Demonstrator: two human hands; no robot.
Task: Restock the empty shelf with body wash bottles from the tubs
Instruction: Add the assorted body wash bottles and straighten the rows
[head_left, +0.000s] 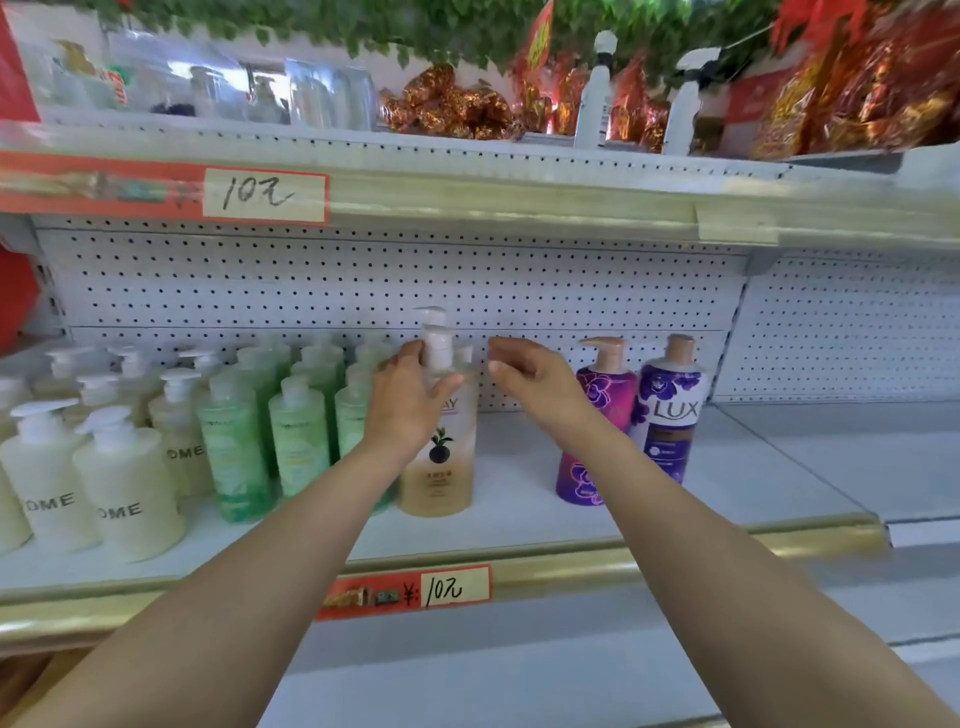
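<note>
A beige body wash bottle (441, 467) with a white pump stands upright on the white middle shelf (519, 499). My left hand (410, 405) is closed around its neck and shoulder. My right hand (535, 379) hovers just to the right of the pump, fingers loosely curled, holding nothing. Two purple bottles (670, 415) stand to the right of my right wrist. Green bottles (296, 431) and cream bottles (130, 483) fill the shelf's left part. No tub is in view.
A perforated white back panel (363, 286) closes the shelf behind the bottles. The upper shelf (467, 171) holds spray bottles, glassware and red-gold decorations. Bare shelf surface lies to the right of the purple bottles (805, 457). A price tag (452, 587) sits on the gold front rail.
</note>
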